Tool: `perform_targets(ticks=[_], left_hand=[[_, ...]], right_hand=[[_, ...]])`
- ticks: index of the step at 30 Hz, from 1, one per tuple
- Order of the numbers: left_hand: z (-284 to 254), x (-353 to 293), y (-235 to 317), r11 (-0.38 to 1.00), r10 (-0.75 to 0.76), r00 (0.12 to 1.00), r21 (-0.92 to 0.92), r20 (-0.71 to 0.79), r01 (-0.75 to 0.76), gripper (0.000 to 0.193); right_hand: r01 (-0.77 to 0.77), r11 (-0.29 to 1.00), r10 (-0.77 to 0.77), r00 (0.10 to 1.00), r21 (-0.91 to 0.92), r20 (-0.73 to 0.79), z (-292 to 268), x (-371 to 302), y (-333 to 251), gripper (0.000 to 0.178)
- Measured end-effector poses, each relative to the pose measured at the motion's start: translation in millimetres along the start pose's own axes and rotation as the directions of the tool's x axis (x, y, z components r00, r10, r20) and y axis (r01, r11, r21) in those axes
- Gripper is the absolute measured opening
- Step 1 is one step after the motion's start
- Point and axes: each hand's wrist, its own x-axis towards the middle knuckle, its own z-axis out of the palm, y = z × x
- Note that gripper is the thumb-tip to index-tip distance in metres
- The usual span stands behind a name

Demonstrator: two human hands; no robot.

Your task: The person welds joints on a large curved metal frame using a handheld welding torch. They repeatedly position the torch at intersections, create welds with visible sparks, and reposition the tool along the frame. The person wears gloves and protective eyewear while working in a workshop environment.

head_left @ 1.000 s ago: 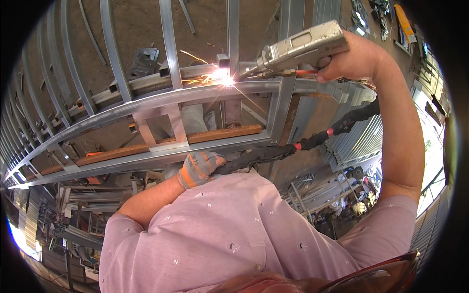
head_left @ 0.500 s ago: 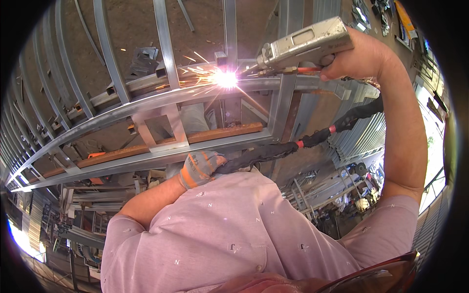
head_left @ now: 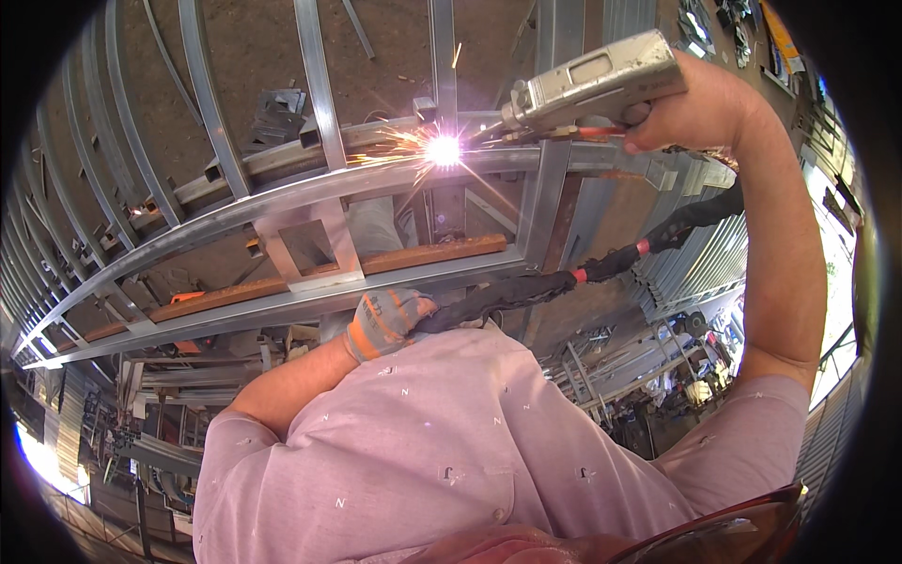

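My bare right hand (head_left: 691, 113) is wrapped round the grip of a grey metal handheld welding gun (head_left: 597, 85), its nozzle pointing left. A white-violet glare (head_left: 443, 150) with flying orange sparks burns just off the nozzle, where an upright square tube (head_left: 443, 52) meets the curved metal rail (head_left: 282, 193); the glare hides the joint itself. Down by my chest, my left hand (head_left: 387, 321), in a grey and orange glove, is closed round a black-wrapped cable (head_left: 517, 293) with red bands. The cable runs up to the right, behind my right forearm.
Several upright bars (head_left: 211, 103) stand along the rail to the left. A rusty brown bar (head_left: 432, 254) lies inside the frame, beside a square bracket (head_left: 308, 246). Metal offcuts (head_left: 277, 108) lie on the ground beyond. Stacked corrugated sheets (head_left: 700, 254) are at the right.
My right hand and the welding gun have shifted slightly right, and the bright spot has moved a little right along the rail. My left hand stays in place on the cable.
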Motion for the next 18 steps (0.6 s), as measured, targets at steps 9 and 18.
perform_targets(ticks=[9,18], left_hand=[[9.9,-12.2,-14.8,0.998,-0.056,0.991,-0.023,0.119,0.060,0.067],[-0.5,-2.5,-2.3,0.995,0.001,1.000,0.097,0.028,-0.004,0.065]], right_hand=[[-0.033,0.992,0.029,0.999,-0.126,-0.036,-1.6,-2.2,-1.3,0.073],[-0.031,0.994,0.026,0.999,-0.104,-0.043,-2.2,-3.1,0.8,0.070]])
